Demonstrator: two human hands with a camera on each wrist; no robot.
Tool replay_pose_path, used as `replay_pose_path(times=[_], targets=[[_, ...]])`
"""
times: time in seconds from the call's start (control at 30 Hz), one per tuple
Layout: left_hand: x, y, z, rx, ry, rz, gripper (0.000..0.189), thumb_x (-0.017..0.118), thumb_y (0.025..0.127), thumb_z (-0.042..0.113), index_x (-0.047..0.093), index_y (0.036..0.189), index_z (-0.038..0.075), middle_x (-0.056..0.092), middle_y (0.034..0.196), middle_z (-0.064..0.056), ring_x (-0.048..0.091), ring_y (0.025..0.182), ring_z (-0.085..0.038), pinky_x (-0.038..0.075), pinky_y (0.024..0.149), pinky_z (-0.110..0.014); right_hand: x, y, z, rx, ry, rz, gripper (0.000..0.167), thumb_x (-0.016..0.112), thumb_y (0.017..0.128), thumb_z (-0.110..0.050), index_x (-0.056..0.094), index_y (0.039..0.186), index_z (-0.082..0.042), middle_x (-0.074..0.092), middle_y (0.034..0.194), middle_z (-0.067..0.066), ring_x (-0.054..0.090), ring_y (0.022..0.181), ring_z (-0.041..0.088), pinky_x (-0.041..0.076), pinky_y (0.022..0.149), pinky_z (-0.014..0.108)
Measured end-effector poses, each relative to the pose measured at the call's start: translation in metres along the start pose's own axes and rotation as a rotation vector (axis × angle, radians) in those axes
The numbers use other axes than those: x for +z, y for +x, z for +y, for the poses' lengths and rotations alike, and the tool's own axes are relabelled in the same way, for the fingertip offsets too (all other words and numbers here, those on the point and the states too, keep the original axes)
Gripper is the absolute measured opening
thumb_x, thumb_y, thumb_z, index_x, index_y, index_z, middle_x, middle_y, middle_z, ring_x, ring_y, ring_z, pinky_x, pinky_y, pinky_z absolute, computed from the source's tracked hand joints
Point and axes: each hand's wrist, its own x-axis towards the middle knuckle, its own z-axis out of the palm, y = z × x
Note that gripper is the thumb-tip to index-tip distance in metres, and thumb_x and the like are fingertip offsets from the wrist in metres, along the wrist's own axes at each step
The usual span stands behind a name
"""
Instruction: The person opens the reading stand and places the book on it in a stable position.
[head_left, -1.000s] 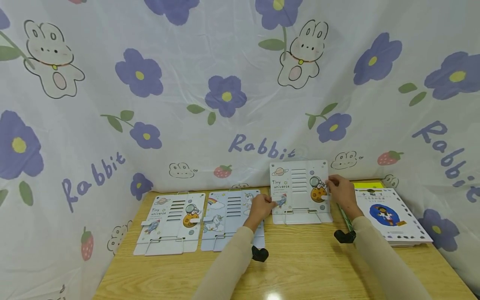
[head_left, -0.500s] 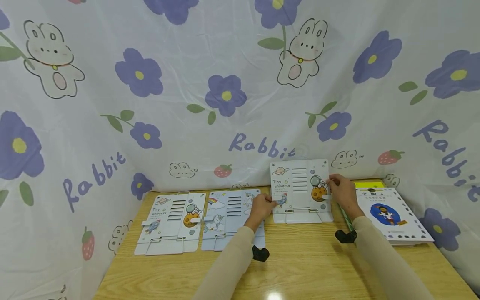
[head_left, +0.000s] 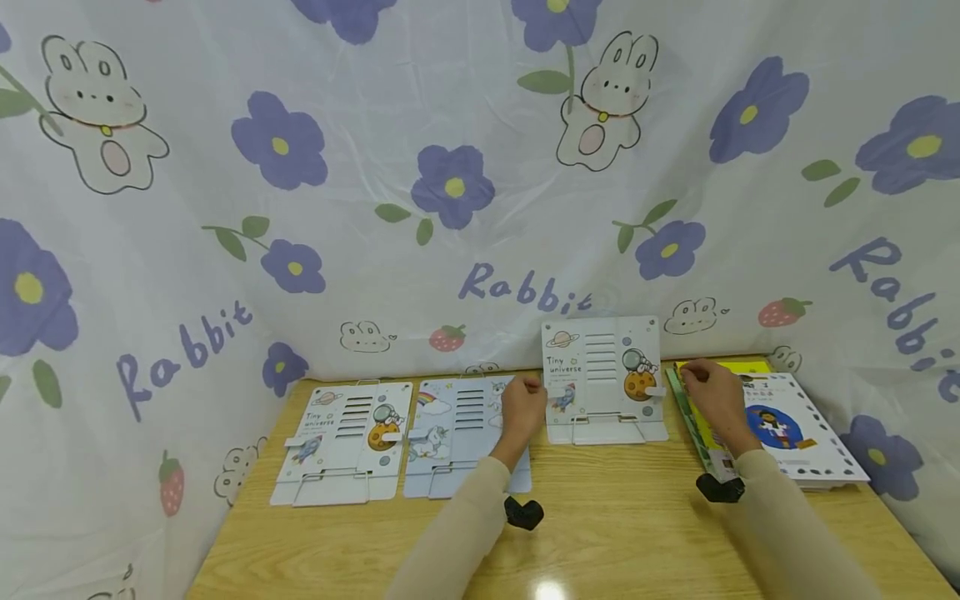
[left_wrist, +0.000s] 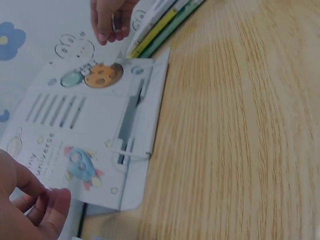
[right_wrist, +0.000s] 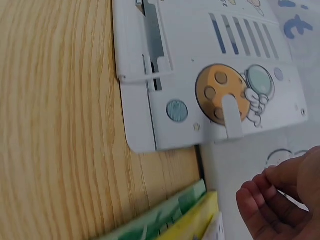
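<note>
The upright stand (head_left: 603, 398), printed "Tiny universe", is set along the back edge of the desk (head_left: 600, 525), right of that edge's middle. On its white panel we see slots, a rocket, a ringed planet and an astronaut on an orange ball; a pale clip (head_left: 655, 392) lies over the ball, and a wire bracket runs along the foot.

Just beside the stand's left side we find the left hand (head_left: 522, 412), its fingers bent and thumb and fingertips near together; we see nothing held, and cannot tell whether it touches the stand. The right hand (head_left: 717, 398) is apart from the stand, above the books, fingers loosely bent and holding nothing that we can see.

Toward the desk's back left corner we see a second "Tiny universe" stand (head_left: 337, 450), tilted back, with a unicorn stand (head_left: 468, 446) between it and the upright one, partly behind the left arm. At the back right corner we have a white book (head_left: 810, 400), a yellow book (head_left: 752, 367) and a green book (head_left: 689, 417). Behind the desk we see a flowered cloth (head_left: 360, 183).
</note>
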Motion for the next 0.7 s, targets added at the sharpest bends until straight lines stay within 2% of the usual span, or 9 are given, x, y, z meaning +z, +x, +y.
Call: replay_pose_path(times=[0.17,0.23,0.4,0.53,0.6,0.7], targets=[[0.002,-0.012,0.018,0.028,-0.128,-0.066,0.013,0.062,0.101,0.007,0.071,0.108,0.002,0.072,0.092,-0.010,0.068,0.066,-0.014,0.055,0.061,-0.025,-0.015,-0.006,0.013,0.041,-0.022,0.022,0.032,0.059,0.109,-0.021,0.072,0.121,0.006,0.075,0.107,0.028,0.073,0.089,0.038,0.052,0.058,0.027],[0.006,-0.017,0.024,0.048,-0.161,-0.100,0.013,0.061,0.103,0.007,0.071,0.108,0.001,0.072,0.091,-0.009,0.069,0.066,-0.015,0.057,0.060,-0.024,-0.020,-0.007,0.017,0.062,-0.041,0.028,0.034,0.058,0.110,-0.022,0.071,0.121,0.007,0.075,0.108,0.029,0.073,0.091,0.038,0.051,0.062,0.027],[0.020,-0.032,0.040,0.061,-0.248,-0.174,0.010,0.062,0.102,0.004,0.072,0.103,0.001,0.070,0.084,-0.007,0.074,0.069,-0.022,0.064,0.064,-0.029,-0.036,-0.011,0.028,0.100,-0.086,0.028,0.036,0.057,0.110,-0.024,0.070,0.123,0.007,0.074,0.111,0.029,0.074,0.093,0.040,0.050,0.062,0.026],[0.033,-0.044,0.051,0.054,-0.267,-0.245,0.011,0.063,0.102,0.005,0.073,0.103,0.001,0.068,0.079,-0.003,0.069,0.062,-0.012,0.064,0.063,-0.031,-0.051,-0.014,0.035,0.117,-0.120,0.028,0.038,0.057,0.109,-0.024,0.069,0.125,0.008,0.074,0.111,0.030,0.073,0.096,0.042,0.051,0.064,0.030],[0.039,-0.051,0.055,0.047,-0.280,-0.288,0.012,0.063,0.103,0.007,0.073,0.105,0.000,0.068,0.079,-0.002,0.066,0.061,-0.008,0.066,0.067,-0.037,-0.058,-0.015,0.039,0.133,-0.136,0.028,0.039,0.057,0.109,-0.023,0.068,0.127,0.009,0.073,0.112,0.031,0.071,0.097,0.043,0.052,0.066,0.034],[0.050,-0.062,0.060,0.038,-0.304,-0.352,0.014,0.064,0.105,0.009,0.073,0.107,0.000,0.068,0.082,-0.002,0.067,0.064,-0.008,0.067,0.071,-0.041,-0.068,-0.016,0.046,0.168,-0.140,0.008,0.040,0.055,0.109,-0.022,0.066,0.129,0.010,0.071,0.114,0.032,0.070,0.093,0.040,0.051,0.066,0.035]])
